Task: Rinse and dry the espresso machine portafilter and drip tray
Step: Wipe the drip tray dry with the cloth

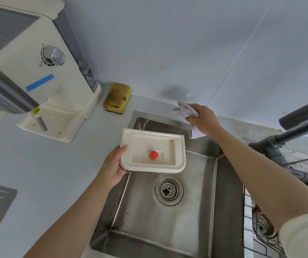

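The cream drip tray (152,150), open side up with a red float (153,155) in its well, hangs over the back left corner of the steel sink (168,216). The left hand (113,167) pinches its left edge, thumb on the rim and fingers hidden beneath. Beyond the tray, the right hand (202,119) has its fingers curled tight around a pale cloth (188,112) at the sink's back edge, by the wall. Left of those fingers lies a yellow sponge (117,98), then the cream espresso machine (37,71). The drain strainer (169,189) sits below the tray.
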`<state>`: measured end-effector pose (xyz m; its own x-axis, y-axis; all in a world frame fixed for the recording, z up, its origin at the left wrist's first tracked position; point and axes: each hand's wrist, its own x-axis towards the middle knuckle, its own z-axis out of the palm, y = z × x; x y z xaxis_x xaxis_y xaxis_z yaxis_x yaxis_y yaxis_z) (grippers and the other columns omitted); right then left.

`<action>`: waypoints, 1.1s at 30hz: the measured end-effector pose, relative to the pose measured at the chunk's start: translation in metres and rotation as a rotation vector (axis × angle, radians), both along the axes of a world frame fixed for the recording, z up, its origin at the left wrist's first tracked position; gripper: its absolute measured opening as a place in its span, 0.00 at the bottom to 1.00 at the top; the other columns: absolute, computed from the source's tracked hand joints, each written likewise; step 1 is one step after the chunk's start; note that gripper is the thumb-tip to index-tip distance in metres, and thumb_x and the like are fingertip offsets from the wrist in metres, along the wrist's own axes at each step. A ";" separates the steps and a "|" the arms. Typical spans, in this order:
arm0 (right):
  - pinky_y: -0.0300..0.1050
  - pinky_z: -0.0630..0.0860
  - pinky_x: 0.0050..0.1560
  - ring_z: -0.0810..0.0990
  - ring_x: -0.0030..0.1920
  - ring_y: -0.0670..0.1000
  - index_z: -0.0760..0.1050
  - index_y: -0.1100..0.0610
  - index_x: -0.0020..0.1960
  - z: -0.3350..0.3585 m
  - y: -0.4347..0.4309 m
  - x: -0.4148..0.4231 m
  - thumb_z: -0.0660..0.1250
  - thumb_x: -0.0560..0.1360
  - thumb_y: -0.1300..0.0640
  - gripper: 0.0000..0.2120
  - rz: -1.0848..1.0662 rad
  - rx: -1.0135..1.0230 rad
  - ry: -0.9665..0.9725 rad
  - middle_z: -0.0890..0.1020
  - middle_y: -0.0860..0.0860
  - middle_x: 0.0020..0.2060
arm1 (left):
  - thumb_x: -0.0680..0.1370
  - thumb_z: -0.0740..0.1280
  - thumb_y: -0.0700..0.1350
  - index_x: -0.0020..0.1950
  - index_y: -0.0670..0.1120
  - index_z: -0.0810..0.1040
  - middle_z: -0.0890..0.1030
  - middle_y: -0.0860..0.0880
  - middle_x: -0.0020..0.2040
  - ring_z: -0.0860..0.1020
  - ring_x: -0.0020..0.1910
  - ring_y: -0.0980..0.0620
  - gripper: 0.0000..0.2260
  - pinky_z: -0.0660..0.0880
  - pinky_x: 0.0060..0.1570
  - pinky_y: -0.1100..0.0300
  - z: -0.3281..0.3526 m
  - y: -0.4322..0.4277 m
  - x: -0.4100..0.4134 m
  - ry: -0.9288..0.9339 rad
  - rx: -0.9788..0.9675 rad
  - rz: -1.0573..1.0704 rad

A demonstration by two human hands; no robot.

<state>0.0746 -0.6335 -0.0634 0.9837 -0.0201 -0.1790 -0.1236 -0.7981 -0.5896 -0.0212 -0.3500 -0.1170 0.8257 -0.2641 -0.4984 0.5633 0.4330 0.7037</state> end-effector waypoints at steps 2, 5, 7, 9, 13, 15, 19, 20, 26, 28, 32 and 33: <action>0.39 0.67 0.40 0.74 0.42 0.50 0.77 0.56 0.53 0.019 0.012 -0.012 0.66 0.73 0.57 0.09 -0.021 0.147 -0.073 0.79 0.55 0.44 | 0.63 0.74 0.53 0.65 0.43 0.72 0.81 0.43 0.56 0.81 0.51 0.46 0.33 0.81 0.41 0.54 0.006 -0.006 -0.002 0.002 0.002 -0.003; 0.30 0.66 0.38 0.70 0.39 0.42 0.73 0.60 0.43 0.048 0.037 -0.036 0.66 0.74 0.59 0.04 -0.043 0.272 -0.133 0.73 0.53 0.43 | 0.70 0.65 0.51 0.70 0.43 0.67 0.75 0.39 0.63 0.76 0.60 0.40 0.29 0.79 0.48 0.48 0.012 -0.016 -0.004 -0.002 -0.016 -0.011; 0.29 0.65 0.39 0.69 0.44 0.45 0.73 0.62 0.45 0.060 0.056 -0.051 0.65 0.75 0.60 0.05 -0.024 0.298 -0.146 0.72 0.53 0.45 | 0.71 0.65 0.53 0.70 0.43 0.66 0.72 0.37 0.67 0.71 0.65 0.37 0.30 0.75 0.54 0.43 0.018 -0.024 -0.006 0.004 -0.018 -0.019; 0.36 0.65 0.43 0.71 0.47 0.50 0.73 0.63 0.49 0.065 0.075 -0.064 0.64 0.75 0.59 0.07 -0.016 0.315 -0.135 0.75 0.55 0.47 | 0.71 0.65 0.53 0.71 0.42 0.65 0.70 0.36 0.68 0.71 0.65 0.36 0.31 0.76 0.52 0.45 0.028 -0.032 -0.008 0.006 -0.030 -0.004; 0.50 0.71 0.56 0.75 0.56 0.56 0.68 0.55 0.67 0.068 0.108 -0.087 0.62 0.75 0.56 0.20 0.017 0.285 -0.165 0.78 0.55 0.58 | 0.73 0.63 0.54 0.71 0.43 0.65 0.70 0.37 0.68 0.71 0.66 0.38 0.29 0.75 0.52 0.48 0.040 -0.043 -0.015 -0.036 -0.047 -0.003; 0.48 0.68 0.57 0.74 0.58 0.57 0.62 0.51 0.71 0.066 0.120 -0.096 0.56 0.74 0.50 0.26 0.055 0.182 -0.175 0.76 0.54 0.60 | 0.76 0.61 0.55 0.71 0.44 0.67 0.72 0.39 0.68 0.74 0.64 0.42 0.26 0.75 0.54 0.50 0.045 -0.046 -0.018 -0.073 -0.074 -0.015; 0.48 0.67 0.56 0.71 0.60 0.59 0.63 0.52 0.71 0.067 0.133 -0.108 0.52 0.74 0.48 0.25 0.102 0.009 -0.154 0.72 0.50 0.63 | 0.80 0.54 0.52 0.69 0.46 0.70 0.76 0.42 0.64 0.79 0.57 0.48 0.20 0.80 0.50 0.54 0.057 -0.049 -0.023 -0.120 -0.168 -0.028; 0.49 0.66 0.57 0.70 0.60 0.60 0.62 0.53 0.71 0.069 0.134 -0.111 0.54 0.77 0.51 0.23 0.111 -0.022 -0.135 0.70 0.49 0.66 | 0.81 0.52 0.51 0.69 0.48 0.70 0.76 0.42 0.64 0.79 0.57 0.48 0.19 0.80 0.49 0.54 0.058 -0.049 -0.024 -0.129 -0.182 -0.029; 0.52 0.69 0.57 0.70 0.58 0.61 0.65 0.52 0.67 0.081 0.136 -0.127 0.53 0.78 0.54 0.18 0.147 -0.096 -0.075 0.72 0.50 0.64 | 0.81 0.45 0.58 0.69 0.53 0.68 0.78 0.47 0.62 0.80 0.57 0.49 0.22 0.80 0.43 0.51 0.067 -0.054 -0.027 -0.077 -0.307 -0.041; 0.52 0.70 0.56 0.70 0.59 0.59 0.67 0.51 0.66 0.085 0.134 -0.134 0.53 0.78 0.54 0.17 0.145 -0.104 -0.035 0.73 0.50 0.62 | 0.80 0.48 0.60 0.69 0.51 0.70 0.76 0.46 0.65 0.76 0.63 0.47 0.24 0.77 0.51 0.49 0.065 -0.054 -0.026 -0.048 -0.311 -0.008; 0.49 0.70 0.55 0.71 0.56 0.59 0.71 0.53 0.61 0.089 0.129 -0.145 0.54 0.78 0.53 0.14 0.208 -0.159 0.004 0.76 0.52 0.57 | 0.79 0.46 0.62 0.55 0.52 0.81 0.82 0.46 0.55 0.80 0.56 0.48 0.27 0.79 0.51 0.53 0.061 -0.056 -0.027 -0.067 -0.265 0.013; 0.48 0.69 0.55 0.71 0.55 0.59 0.72 0.53 0.59 0.088 0.128 -0.146 0.55 0.77 0.53 0.13 0.226 -0.169 0.020 0.76 0.52 0.56 | 0.78 0.45 0.63 0.51 0.51 0.83 0.83 0.46 0.52 0.81 0.53 0.49 0.29 0.80 0.49 0.54 0.063 -0.057 -0.027 -0.081 -0.270 -0.003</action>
<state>-0.0717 -0.5058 0.0250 0.9629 0.1679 -0.2113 0.0583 -0.8938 -0.4448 -0.0483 -0.4067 -0.0545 0.8590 -0.3812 -0.3417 0.5114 0.6091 0.6062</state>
